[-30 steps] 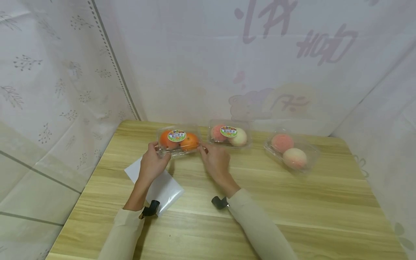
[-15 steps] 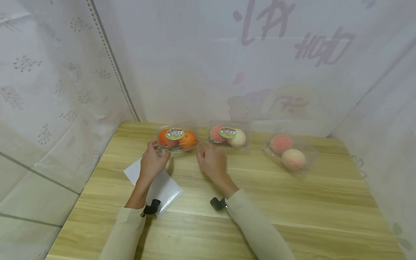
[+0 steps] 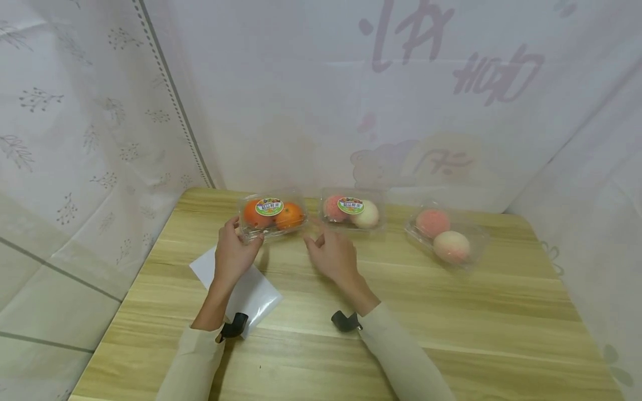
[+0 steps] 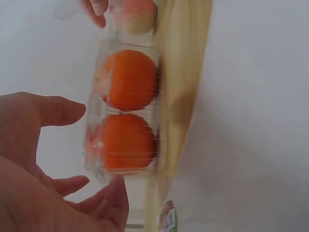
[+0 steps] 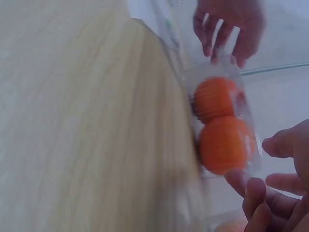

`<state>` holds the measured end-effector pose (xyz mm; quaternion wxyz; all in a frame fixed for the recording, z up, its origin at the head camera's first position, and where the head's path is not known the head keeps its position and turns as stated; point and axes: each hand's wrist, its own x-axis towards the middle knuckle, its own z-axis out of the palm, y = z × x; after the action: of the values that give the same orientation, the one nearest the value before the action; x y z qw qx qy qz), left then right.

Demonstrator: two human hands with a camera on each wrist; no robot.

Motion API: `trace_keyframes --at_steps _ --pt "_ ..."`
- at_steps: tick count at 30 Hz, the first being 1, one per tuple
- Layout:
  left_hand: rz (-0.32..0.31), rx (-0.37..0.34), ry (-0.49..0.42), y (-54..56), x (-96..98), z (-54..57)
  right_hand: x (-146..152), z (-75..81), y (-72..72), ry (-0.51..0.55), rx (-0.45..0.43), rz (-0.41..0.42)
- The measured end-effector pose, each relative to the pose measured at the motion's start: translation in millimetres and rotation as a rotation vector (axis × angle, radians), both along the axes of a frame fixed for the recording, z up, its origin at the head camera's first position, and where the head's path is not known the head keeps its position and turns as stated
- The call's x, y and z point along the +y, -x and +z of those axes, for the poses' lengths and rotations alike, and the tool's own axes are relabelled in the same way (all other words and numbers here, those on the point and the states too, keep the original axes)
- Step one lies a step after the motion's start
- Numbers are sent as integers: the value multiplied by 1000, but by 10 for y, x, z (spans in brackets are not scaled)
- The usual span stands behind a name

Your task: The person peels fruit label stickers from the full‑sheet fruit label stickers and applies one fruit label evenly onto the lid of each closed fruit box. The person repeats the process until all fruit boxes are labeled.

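Note:
A clear plastic fruit box [image 3: 273, 229] holds two orange fruits [image 3: 288, 215] under a lid with a colourful oval sticker [image 3: 270, 206]. My left hand [image 3: 234, 253] is at its left end, thumb by the near corner and fingers along the side. In the left wrist view, the thumb [image 4: 67, 111] and fingertips [image 4: 117, 186] are spread loosely about the box. My right hand [image 3: 332, 253] hovers off the box's right end, fingers loosely bent and holding nothing. From the right wrist, its fingertips [image 5: 235, 178] appear close to the box's near end.
Right of the oranges stands a second clear box [image 3: 378, 223] with a pink and a pale fruit and the same sticker. A third box [image 3: 476, 236] with two peach-like fruits has no sticker visible. A glossy white sheet [image 3: 258, 292] lies under my left forearm on the wooden table [image 3: 451, 334].
My right hand has come away from the right end of the orange box, slightly right and toward me. The left hand and the boxes stay about where they were.

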<state>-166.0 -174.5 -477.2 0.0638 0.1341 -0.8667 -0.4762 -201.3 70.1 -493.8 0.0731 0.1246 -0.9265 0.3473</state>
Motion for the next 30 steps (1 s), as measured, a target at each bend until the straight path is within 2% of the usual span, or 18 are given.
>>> trace_keyframes --at_steps 7,11,13,15,19,25,30 --pt "20 18 10 -144 67 101 335 106 -181 36 -39 -48" --pt "2 91 -20 -214 159 146 571 155 -278 86 -31 -64" --pt "-45 142 -49 -239 225 168 685 174 -324 98 -16 -71" --pt "-118 184 -87 -260 309 191 795 197 -370 100 -10 -92" --pt "-263 231 -129 -292 537 237 1035 206 -443 96 -19 -143" --pt "-393 234 -149 -278 957 250 1402 235 -499 118 46 -200" --pt "-482 217 -162 -243 1297 244 1650 298 -508 169 49 -289"
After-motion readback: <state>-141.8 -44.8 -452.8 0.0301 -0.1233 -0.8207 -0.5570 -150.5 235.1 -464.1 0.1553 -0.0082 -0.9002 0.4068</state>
